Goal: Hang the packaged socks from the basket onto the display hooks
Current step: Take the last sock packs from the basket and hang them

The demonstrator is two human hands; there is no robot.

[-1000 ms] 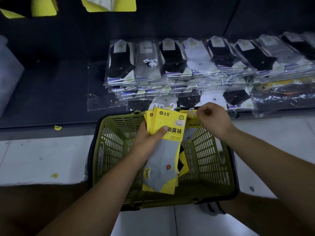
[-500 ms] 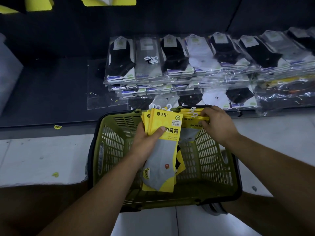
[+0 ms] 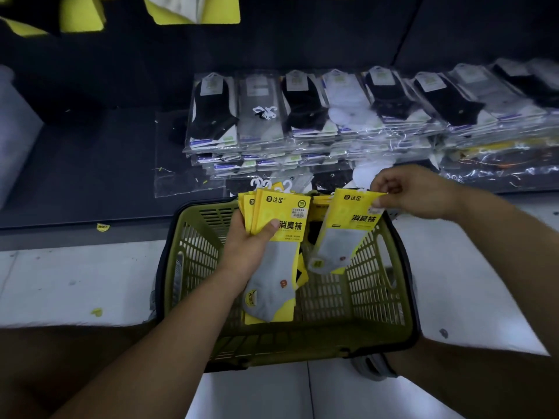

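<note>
Head view: the right hand (image 3: 414,193) pinches one pack (image 3: 344,234) by its top right corner, thumb in front and fingers curled behind. The pack dangles tilted, its grey sock end low over the basket (image 3: 375,276) at the frame's centre. The left hand (image 3: 249,252) grips a fanned stack (image 3: 281,207) of the same yellow packs, thumb pressed across the front. The stack stands upright just left of the single pack and apart from it. White hangers (image 3: 261,184) stick up from the stack's top; whether the single pack's hanger is free I cannot tell, since the fingers cover that edge.

A corner pinch will probably let the pack swing, so moving the hold to the top middle, beside the hanger, should keep it straight for threading. The left thumb ought to stay firm, or the fan may slide apart.

No display hook shows. Yellow packs (image 3: 193,10) at the upper left edge suggest the hooks are above, so the lift likely goes up and left. It should clear the bagged socks (image 3: 302,116) piled on the dark shelf (image 3: 90,164) beyond the basket.
</note>
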